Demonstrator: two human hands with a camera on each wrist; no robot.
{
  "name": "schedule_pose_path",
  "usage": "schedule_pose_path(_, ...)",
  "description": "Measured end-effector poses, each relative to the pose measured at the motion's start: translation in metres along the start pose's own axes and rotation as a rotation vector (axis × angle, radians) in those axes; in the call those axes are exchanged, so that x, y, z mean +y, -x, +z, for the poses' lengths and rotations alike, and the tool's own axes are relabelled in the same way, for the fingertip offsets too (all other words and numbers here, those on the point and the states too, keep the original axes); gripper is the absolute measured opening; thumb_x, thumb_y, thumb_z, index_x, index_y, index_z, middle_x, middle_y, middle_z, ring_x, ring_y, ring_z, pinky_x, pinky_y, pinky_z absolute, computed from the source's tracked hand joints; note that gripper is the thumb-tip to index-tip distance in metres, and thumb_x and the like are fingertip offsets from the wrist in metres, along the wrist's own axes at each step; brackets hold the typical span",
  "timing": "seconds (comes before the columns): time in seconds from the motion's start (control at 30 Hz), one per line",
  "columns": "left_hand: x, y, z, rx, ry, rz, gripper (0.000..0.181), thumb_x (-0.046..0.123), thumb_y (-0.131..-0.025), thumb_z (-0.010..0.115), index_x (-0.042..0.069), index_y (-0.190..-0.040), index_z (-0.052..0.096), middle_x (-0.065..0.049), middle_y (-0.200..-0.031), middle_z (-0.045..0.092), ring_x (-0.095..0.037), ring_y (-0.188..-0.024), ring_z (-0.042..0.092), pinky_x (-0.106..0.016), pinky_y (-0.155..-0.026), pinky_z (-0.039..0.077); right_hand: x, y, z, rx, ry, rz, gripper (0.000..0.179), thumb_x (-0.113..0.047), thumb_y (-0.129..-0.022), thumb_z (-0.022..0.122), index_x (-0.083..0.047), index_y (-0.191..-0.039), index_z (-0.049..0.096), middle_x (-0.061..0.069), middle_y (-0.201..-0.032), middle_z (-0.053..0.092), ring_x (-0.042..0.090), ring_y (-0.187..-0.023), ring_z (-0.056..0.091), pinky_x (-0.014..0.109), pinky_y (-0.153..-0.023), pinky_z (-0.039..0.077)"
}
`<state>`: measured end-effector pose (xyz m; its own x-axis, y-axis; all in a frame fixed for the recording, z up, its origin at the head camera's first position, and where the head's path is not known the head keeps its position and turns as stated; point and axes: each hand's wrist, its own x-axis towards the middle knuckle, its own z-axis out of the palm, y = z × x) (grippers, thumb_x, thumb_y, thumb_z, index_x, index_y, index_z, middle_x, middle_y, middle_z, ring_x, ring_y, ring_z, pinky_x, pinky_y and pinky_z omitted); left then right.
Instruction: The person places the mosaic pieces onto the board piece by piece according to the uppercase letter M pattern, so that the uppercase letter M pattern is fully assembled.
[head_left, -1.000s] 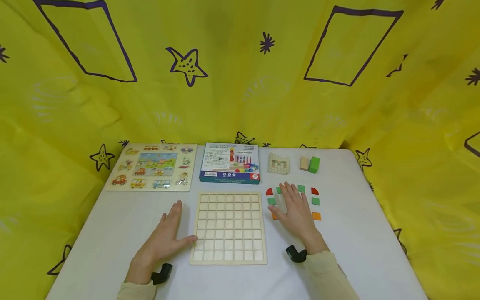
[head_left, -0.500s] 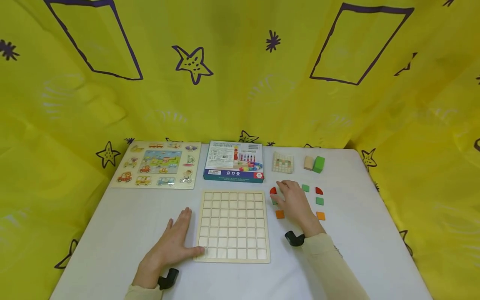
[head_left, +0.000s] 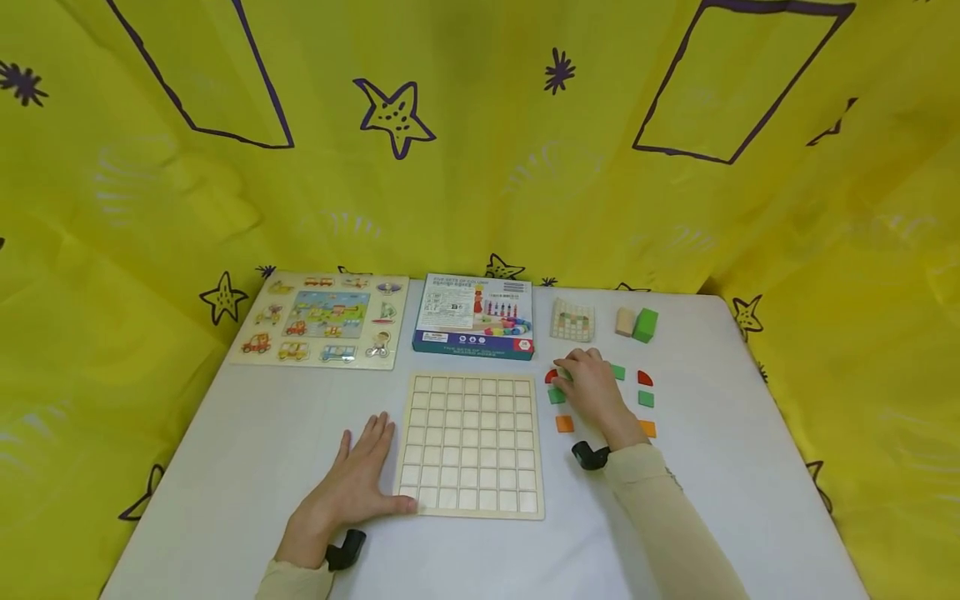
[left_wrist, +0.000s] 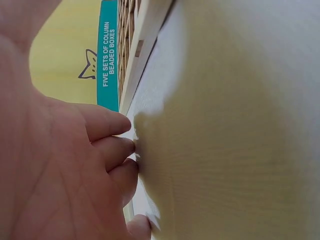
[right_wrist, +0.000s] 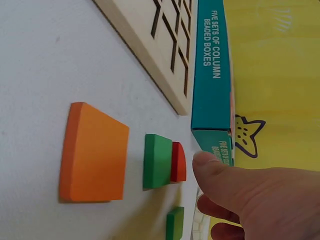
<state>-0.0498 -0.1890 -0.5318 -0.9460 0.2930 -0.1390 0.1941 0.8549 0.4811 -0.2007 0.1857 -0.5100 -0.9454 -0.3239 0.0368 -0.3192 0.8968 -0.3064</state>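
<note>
My left hand (head_left: 352, 483) lies flat left of the wooden grid board (head_left: 480, 514), its fingers straight and its thumb on the board's lower left corner. The left wrist view shows those fingers (left_wrist: 112, 150) beside the board's edge. My right hand (head_left: 596, 392) hovers over the small coloured tiles with bent, relaxed fingers and holds nothing. Close to its thumb is a red quarter-round tile (head_left: 551, 377), with a green square tile (head_left: 557, 396) and an orange square tile (head_left: 564, 423) nearer me. In the right wrist view another green tile (right_wrist: 175, 223) lies below the hand.
More tiles lie right of the hand, a red quarter-round (head_left: 645, 378) and a green square (head_left: 646, 399) among them. Behind stand a bead-set box (head_left: 472, 317), a pattern card (head_left: 573, 321), a plain block (head_left: 624, 322) and a green block (head_left: 645, 325). A vehicle puzzle board (head_left: 322, 321) lies back left.
My right hand has moved from flat over the tiles to the upper left ones, its fingers bending. The left hand has slid toward the board's lower left corner. The head view has shifted slightly.
</note>
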Motion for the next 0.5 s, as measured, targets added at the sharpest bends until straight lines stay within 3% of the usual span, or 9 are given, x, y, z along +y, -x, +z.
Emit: schedule_pose_path(0.5,-0.003,0.001,0.001,-0.006,-0.032,0.025,0.138,0.074,-0.055,0.079,-0.006,-0.151,0.022,-0.020,-0.160,0.007,-0.033,-0.147,0.002,-0.061,-0.111,0.000,0.002,-0.011,0.010,-0.026,0.039,0.002,0.031,-0.021,-0.088,0.075,-0.005,-0.114,0.073,0.010,-0.103,0.060,0.030,-0.095,0.046,0.041,-0.076,0.041)
